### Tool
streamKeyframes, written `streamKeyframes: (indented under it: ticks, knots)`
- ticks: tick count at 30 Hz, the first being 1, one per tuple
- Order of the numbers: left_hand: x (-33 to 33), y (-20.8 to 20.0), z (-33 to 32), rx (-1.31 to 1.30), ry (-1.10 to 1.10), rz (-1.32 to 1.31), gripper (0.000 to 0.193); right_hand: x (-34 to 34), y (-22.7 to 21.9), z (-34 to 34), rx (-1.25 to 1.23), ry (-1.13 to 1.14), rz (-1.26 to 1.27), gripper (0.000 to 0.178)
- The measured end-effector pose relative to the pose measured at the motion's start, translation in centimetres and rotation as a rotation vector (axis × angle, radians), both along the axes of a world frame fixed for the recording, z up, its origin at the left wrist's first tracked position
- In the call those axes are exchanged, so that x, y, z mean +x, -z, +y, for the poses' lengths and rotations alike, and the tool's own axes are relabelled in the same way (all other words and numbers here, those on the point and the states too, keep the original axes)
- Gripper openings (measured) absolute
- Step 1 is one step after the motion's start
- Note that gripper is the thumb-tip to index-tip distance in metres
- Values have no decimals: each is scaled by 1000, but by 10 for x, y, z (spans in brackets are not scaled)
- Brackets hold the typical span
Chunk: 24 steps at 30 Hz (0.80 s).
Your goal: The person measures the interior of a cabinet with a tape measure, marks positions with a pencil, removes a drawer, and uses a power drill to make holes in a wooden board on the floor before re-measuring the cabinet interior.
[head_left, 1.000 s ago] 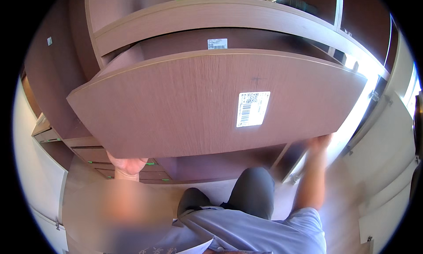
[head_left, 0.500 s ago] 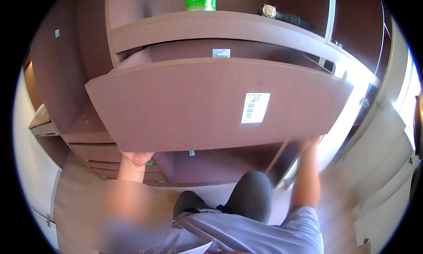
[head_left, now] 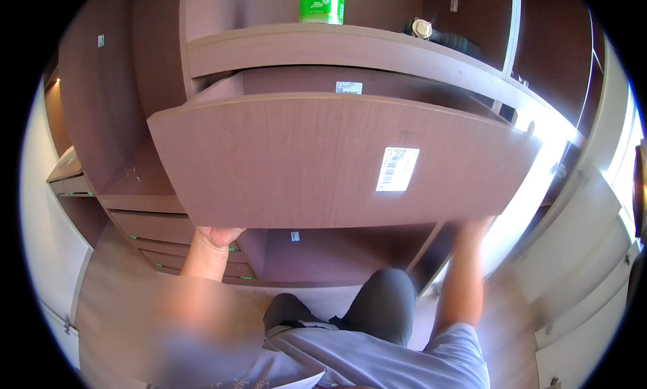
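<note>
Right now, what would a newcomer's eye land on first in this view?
A broad brown drawer front fills the middle, with a white label right of its centre. The left hand and right hand are at its lower edge, near opposite corners. Above, a bright green container stands on the shelf.

- Daylight flooded in from the right, where the bright strip (head_left: 626, 129) was blown nearly white!
- Fierce glare ran down the pale panel (head_left: 520, 181), and the right hand (head_left: 477, 226) went hazy beside it.
- The drawer front (head_left: 290, 160) sat evenly lit.
- Underneath, the lower compartment (head_left: 337, 253) lay in shadow.
- Far left, a small lamp (head_left: 57, 81) glowed warm.
- Heavy blur swallowed part of the left forearm (head_left: 204, 259); straight edges bowed toward black corners.
</note>
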<state>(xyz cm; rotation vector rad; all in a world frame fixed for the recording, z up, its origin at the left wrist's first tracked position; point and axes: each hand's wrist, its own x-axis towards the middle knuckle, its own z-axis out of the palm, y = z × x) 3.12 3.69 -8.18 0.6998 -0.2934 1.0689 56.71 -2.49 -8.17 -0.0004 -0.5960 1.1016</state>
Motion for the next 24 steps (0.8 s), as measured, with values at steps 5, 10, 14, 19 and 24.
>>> streamKeyframes:
  ticks: [5,10,14,19,24]
  knots:
    - [2,-2,2,-76,-49,-48,61,0,3,-5,-14,17,-2,47]
    - [1,2,10,7,-19,-10,61,-1,8,-9,-36,28,8,47]
    - [16,-10,3,67,-76,68,59,2,-3,-2,-32,39,1,47]
    - [9,1,26,108,-287,127,48,-1,-22,15,-32,31,-3,47]
    - [18,-5,26,119,-367,90,38,6,-23,15,-54,42,-24,47]
